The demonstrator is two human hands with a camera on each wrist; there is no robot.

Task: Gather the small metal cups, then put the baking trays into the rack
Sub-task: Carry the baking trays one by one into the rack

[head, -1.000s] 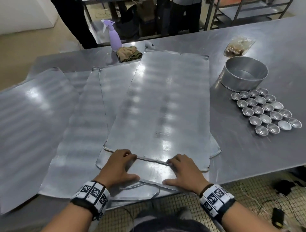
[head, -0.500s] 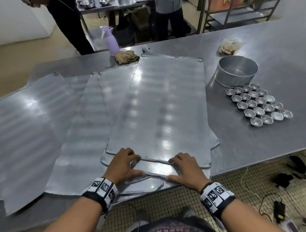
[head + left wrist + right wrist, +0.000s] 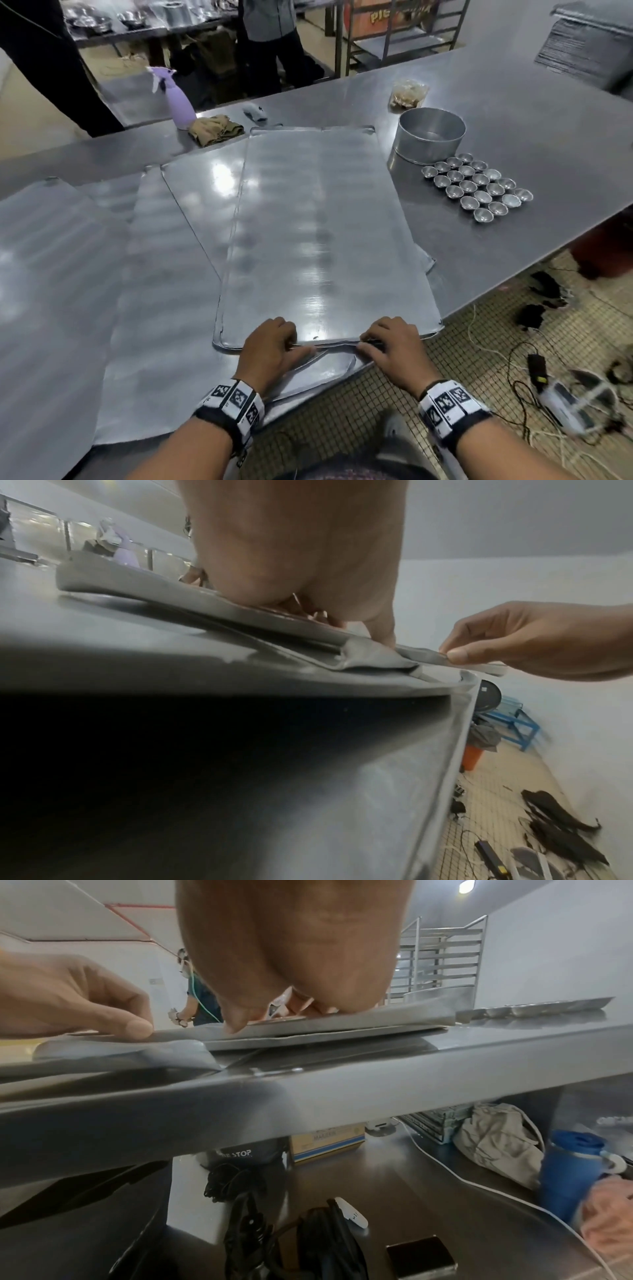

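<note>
A long flat baking tray (image 3: pixel 318 233) lies on top of other overlapping trays (image 3: pixel 161 274) on the steel table (image 3: pixel 520 113). My left hand (image 3: pixel 274 342) and right hand (image 3: pixel 387 342) both grip its near short edge, fingers on top and thumbs at the rim. The left wrist view shows my right hand (image 3: pixel 459 653) pinching the rim. Several small metal cups (image 3: pixel 479 186) sit bunched in rows at the right, apart from both hands. A tray rack (image 3: pixel 441 961) stands beyond the table on the right.
A round metal tin (image 3: pixel 430 135) stands just behind the cups, with a small bag (image 3: pixel 407 94) further back. At the far edge are a purple spray bottle (image 3: pixel 178 99) and a brown cloth (image 3: pixel 215 130). People stand behind the table. Cables litter the floor (image 3: pixel 534 370).
The top tray has slid toward me, so its near right corner now reaches the table's front edge. Both hands stay on its near edge.
</note>
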